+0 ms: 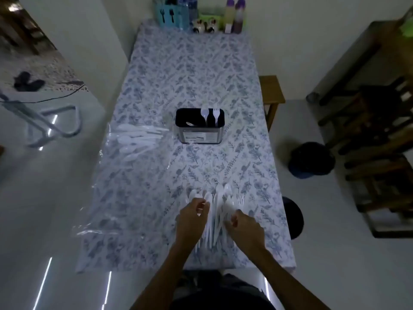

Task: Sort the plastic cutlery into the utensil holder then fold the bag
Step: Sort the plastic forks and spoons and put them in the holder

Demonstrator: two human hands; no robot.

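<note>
White plastic cutlery lies in a loose pile at the near end of the table, between the two hands. The pieces have their long axis going from near to far, with spoon bowls and fork tines at the far end and the thin handles toward the person. They spread a little like a fan. The left hand comes from the near side with the forearm going up and left; its fingers are curled and pinch one white piece at the left of the pile. The right hand is on the right side of the pile, fingers bent onto the pieces; which piece it grips I cannot tell. The utensil holder, black inside with a metal wall, stands upright in the middle of the table, and a spoon and a fork stand in it. The clear bag lies flat on the left with more white cutlery at its far end.
</note>
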